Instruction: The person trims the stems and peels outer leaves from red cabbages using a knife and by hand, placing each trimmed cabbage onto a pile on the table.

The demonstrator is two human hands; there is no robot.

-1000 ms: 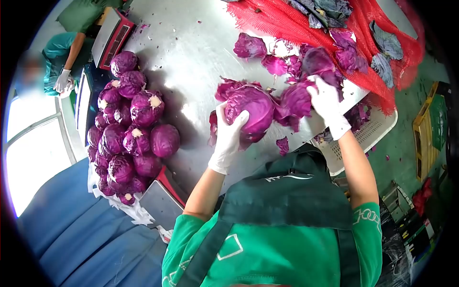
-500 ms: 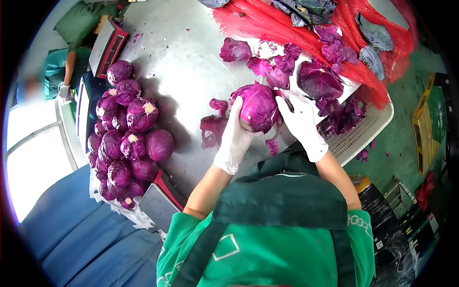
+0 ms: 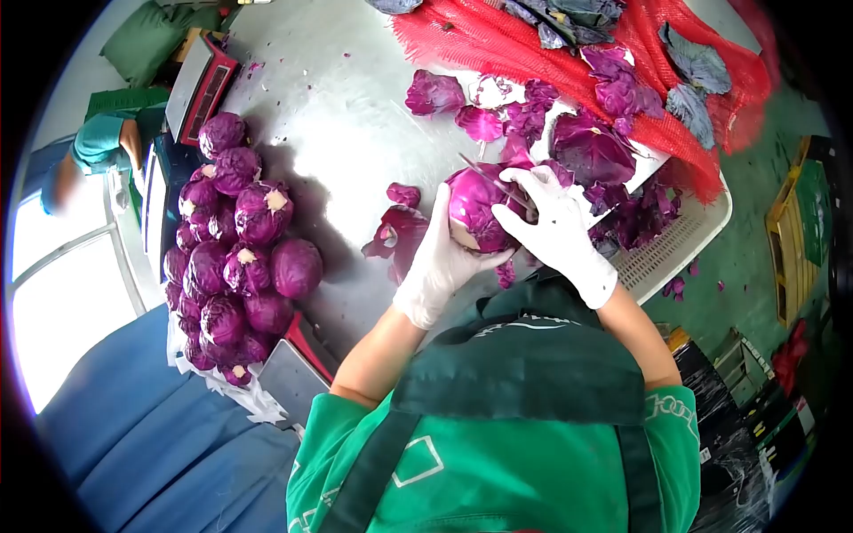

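A red cabbage [image 3: 477, 206] is held over the metal table, its pale cut base facing me. My gloved left hand [image 3: 437, 271] cups it from the left and below. Over its right side is my gloved right hand [image 3: 555, 226], fingers bent around a knife whose thin blade [image 3: 480, 171] lies across the top of the cabbage; the handle is mostly hidden. Loose purple leaves [image 3: 397, 238] lie left of the cabbage, and more peeled leaves [image 3: 593, 149] are heaped beyond my right hand.
Several cabbages [image 3: 206, 266] are piled on the left beside a scale [image 3: 298, 377]. A red mesh sack [image 3: 506, 44] with dark outer leaves lies at the back right, partly over a white perforated crate [image 3: 680, 253]. Another person [image 3: 102, 142] bends near a second scale [image 3: 203, 93].
My right hand has moved over the cabbage, and the knife blade now shows across its top. The cabbage has turned slightly to the right. At left, the other person has leaned forward.
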